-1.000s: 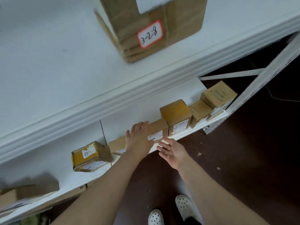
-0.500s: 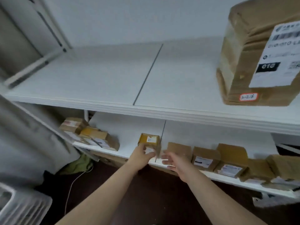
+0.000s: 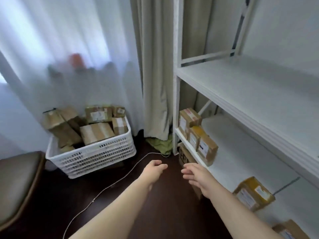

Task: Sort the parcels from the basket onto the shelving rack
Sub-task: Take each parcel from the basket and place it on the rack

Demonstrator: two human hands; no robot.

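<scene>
1. Facing the white slatted basket (image 3: 96,157), which sits on the dark floor left of the shelving rack (image 3: 176,87). Both hands are held out low, between the two.
2. Left hand (image 3: 155,169): fingers loosely curled, holding nothing. Right hand (image 3: 196,176): fingers relaxed and slightly spread, also empty, near the front edge of the lower shelf.
3. Parcels in the basket (image 3: 96,132): brown cardboard boxes heaped above the rim, several tilted. They are well apart from both hands.
4. On the lower shelf: a cluster of boxes (image 3: 198,135) at the left end by the post, and a yellow-taped box (image 3: 253,194) further right.
5. Step, as I judge it: between placements, with the hands free for the next pickup. Many parcels are left in the basket, so the task is not near done.
6. Next move calls for closing on the basket and taking a top box. The flat one at front-middle looks least pinned. Mind the white cable (image 3: 110,185) lying on the floor near the basket.
</scene>
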